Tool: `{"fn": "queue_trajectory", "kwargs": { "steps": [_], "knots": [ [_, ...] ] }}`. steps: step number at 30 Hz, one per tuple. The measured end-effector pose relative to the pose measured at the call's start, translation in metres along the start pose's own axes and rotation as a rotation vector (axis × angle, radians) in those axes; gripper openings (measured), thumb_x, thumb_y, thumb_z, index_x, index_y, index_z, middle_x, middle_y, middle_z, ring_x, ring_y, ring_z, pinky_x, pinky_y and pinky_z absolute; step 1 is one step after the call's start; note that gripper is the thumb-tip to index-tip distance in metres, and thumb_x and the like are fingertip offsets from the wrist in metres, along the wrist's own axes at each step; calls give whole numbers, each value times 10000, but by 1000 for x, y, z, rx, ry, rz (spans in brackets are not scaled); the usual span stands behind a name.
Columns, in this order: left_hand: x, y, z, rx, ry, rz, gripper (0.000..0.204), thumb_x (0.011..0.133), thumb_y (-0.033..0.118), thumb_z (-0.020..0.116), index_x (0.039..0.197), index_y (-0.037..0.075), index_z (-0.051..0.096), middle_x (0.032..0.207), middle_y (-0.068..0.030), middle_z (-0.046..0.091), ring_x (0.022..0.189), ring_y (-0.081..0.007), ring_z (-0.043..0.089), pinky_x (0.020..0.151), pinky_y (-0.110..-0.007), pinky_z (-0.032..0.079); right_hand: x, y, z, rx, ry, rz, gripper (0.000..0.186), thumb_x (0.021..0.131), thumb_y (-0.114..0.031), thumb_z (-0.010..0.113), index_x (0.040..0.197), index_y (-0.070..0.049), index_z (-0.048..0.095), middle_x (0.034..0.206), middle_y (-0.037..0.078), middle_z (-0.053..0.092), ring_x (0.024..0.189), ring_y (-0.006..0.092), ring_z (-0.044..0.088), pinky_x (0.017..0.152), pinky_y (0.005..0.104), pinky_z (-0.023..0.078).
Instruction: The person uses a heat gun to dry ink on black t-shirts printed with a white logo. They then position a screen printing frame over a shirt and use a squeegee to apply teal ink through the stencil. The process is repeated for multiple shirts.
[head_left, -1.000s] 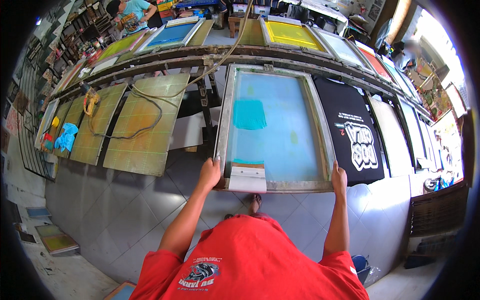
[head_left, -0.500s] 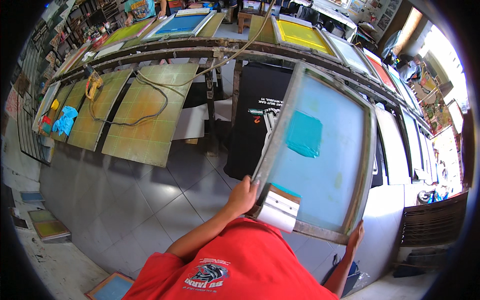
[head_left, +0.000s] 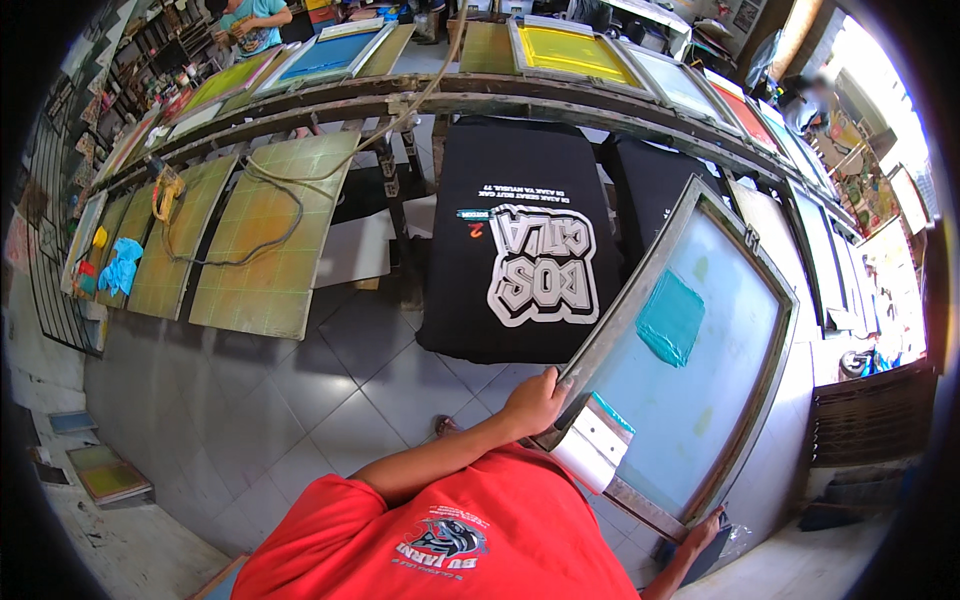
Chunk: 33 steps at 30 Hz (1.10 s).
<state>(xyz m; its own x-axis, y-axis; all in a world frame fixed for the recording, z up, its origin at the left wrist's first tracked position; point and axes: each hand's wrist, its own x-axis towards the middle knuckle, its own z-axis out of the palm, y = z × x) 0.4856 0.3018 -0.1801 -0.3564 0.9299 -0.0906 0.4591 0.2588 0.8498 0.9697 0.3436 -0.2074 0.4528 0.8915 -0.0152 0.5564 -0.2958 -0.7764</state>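
I carry a screen-printing frame [head_left: 745,330] tilted in front of me, its mesh pale blue. My left hand [head_left: 537,403] is closed around its left side rail, and my right hand [head_left: 702,530] grips the lower right corner. Inside the frame, at the end nearest me, rests a squeegee [head_left: 597,443] with a white handle and teal ink along its edge. A patch of teal ink [head_left: 672,318] lies on the mesh. Left of the frame, a black T-shirt [head_left: 455,290] is spread flat with white lettering and small teal and orange marks.
A second black shirt [head_left: 650,180] lies behind the frame. Bare printing boards [head_left: 275,235] with a looped cable stand on the left, beside a blue cloth [head_left: 121,266]. Along the rear rack sit more screens, including a yellow one [head_left: 580,55]. Another person [head_left: 255,25] stands at the far left.
The frame has moved right, away from the black T-shirt, whose white print now shows fully. Both hands have travelled with it, keeping their grip. The view has shifted slightly.
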Motion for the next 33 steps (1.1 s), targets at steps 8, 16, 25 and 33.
{"fn": "queue_trajectory", "kwargs": {
  "steps": [8,16,25,33],
  "knots": [
    [41,44,89,-5,24,-58,388,933,367,380,855,-7,451,731,-244,573,711,-439,550,632,-514,415,97,13,-17,-77,33,7,633,951,-466,348,859,128,548,683,87,503,679,186,408,639,361,364],
    [81,87,178,-14,77,-123,387,924,367,400,843,-6,467,759,-262,569,749,-449,543,643,-510,405,234,19,-32,-24,-59,-148,575,954,-460,354,620,7,379,544,22,296,553,142,273,490,375,220],
    [102,94,189,-74,280,-224,378,936,341,399,846,-19,474,788,-278,543,789,-469,525,644,-475,401,323,-48,27,-155,-194,-202,550,947,-425,366,638,28,410,542,65,342,554,150,326,505,373,282],
    [128,71,176,-51,480,-246,379,944,320,392,791,-15,476,702,-249,525,682,-437,505,598,-456,382,370,-117,114,-238,-317,-243,568,930,-433,375,748,78,543,609,208,504,576,276,481,586,434,372]
  ]
}}
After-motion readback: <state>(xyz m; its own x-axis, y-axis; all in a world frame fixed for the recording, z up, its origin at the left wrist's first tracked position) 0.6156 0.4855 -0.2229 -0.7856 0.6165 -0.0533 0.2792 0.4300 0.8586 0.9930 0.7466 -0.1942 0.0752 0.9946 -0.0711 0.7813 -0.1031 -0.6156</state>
